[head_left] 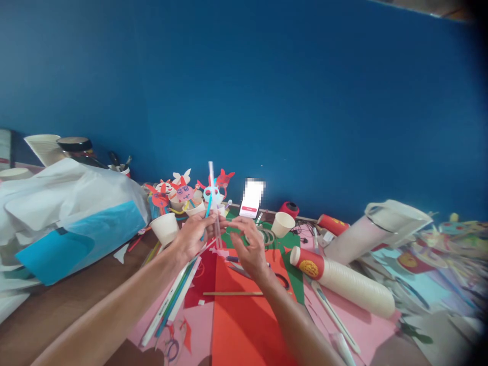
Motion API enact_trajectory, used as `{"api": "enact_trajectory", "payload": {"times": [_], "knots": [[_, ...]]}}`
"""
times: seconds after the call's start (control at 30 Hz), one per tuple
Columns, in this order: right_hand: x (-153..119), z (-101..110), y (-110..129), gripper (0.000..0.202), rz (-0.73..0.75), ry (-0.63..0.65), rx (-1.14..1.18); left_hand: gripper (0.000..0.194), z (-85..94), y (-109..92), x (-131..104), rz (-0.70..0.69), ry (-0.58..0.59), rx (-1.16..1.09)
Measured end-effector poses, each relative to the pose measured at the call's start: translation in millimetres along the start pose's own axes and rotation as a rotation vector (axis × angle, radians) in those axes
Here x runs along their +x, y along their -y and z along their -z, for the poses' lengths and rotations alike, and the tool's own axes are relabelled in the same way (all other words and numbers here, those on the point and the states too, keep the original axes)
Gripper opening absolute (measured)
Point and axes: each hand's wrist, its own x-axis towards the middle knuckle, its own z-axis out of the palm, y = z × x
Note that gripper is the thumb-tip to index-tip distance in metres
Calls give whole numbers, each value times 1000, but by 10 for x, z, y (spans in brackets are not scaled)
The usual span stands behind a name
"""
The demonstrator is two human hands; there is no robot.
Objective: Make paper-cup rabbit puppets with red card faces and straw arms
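My left hand [193,236] is closed around a translucent straw [211,175] that stands nearly upright. A thin blue strip [208,207] also rises from between its fingers; where it joins the straw is hard to make out. Close by on the right, my right hand [249,246] has its fingers apart and reaching toward the straw, their tips near the left fingers. Whether they touch it is unclear. Beneath the hands lie orange paper [244,325], a wooden stick [232,293] and partly covered scissors [282,280].
Paper cups with red and pink paper animal figures [184,192] stand behind the hands, beside a lit phone [251,198]. A long stack of paper cups [354,287] and a pale jug [396,218] are at right. A plastic bag [76,188] fills the left.
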Motion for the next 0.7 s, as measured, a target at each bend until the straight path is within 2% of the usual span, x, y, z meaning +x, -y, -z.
{"api": "enact_trajectory", "payload": {"times": [0.03,0.13,0.27,0.43,0.57,0.7], "knots": [[6,-8,-10,20,-95,20,42,11,-1,1,5,-27,-23,-5],[15,-25,-62,19,-308,214,143,9,-5,15,31,-84,-104,9],[1,-30,-127,20,-419,342,233,10,10,73,86,-116,-142,8],[-30,-71,-141,22,-499,385,300,7,12,183,87,-110,-104,1],[-59,-113,-150,24,-560,386,374,15,-19,243,45,-138,-80,28],[-55,-75,-141,26,-647,351,495,25,-30,233,35,-95,-39,42]]}}
